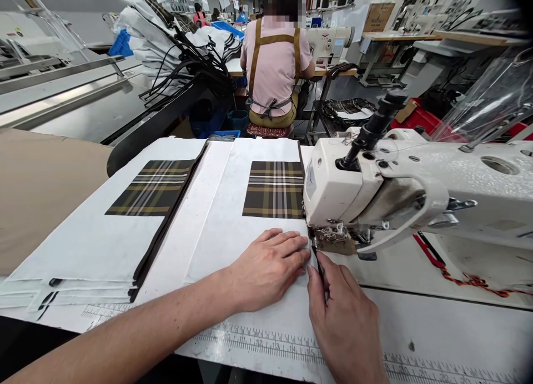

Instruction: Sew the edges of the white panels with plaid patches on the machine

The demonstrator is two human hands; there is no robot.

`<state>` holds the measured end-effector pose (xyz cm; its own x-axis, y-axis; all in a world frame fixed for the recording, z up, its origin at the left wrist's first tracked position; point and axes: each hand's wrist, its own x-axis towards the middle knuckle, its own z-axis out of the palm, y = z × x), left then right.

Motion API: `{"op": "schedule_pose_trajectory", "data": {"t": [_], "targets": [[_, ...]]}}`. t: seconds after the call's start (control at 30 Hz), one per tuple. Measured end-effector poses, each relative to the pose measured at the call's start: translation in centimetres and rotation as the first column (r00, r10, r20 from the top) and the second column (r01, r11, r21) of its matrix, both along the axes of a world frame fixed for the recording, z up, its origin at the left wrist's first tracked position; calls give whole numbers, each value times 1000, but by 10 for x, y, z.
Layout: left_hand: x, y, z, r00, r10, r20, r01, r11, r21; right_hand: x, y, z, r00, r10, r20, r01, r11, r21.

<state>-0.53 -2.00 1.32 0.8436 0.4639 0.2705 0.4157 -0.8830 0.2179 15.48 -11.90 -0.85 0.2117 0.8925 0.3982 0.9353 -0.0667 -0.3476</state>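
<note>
A white fabric panel (216,228) with a dark plaid patch (272,190) lies on the table, its right edge running under the head of a white sewing machine (333,178). Flat on the panel, fingers stretched toward that edge, rests my left hand (270,267). My right hand (345,312) pinches the dark binding strip (320,264) along the edge, just in front of the needle area (315,237). The machine head and my fingers hide part of the strip.
To the left is a stack of similar white panels (104,245) with dark edges. Red-handled snips (428,251) on an orange cord lie under the machine arm. A ruler tape (266,339) runs along the table's front. Ahead, a co-worker (272,67) sits facing away.
</note>
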Motion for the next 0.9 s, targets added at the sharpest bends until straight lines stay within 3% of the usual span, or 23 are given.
{"op": "schedule_pose_trajectory", "data": {"t": [0.23,0.47,0.9], "targets": [[0,-7,0,1000,-10,-20,12,998,58,1,0,0,998,-1,60,0,1000,22],[1,-9,0,1000,6,-17,-5,999,51,9,0,-13,996,52,78,-56,997,54],[9,-2,-7,999,17,46,-19,999,48,1,0,-6,998,-47,33,49,996,-73]]}}
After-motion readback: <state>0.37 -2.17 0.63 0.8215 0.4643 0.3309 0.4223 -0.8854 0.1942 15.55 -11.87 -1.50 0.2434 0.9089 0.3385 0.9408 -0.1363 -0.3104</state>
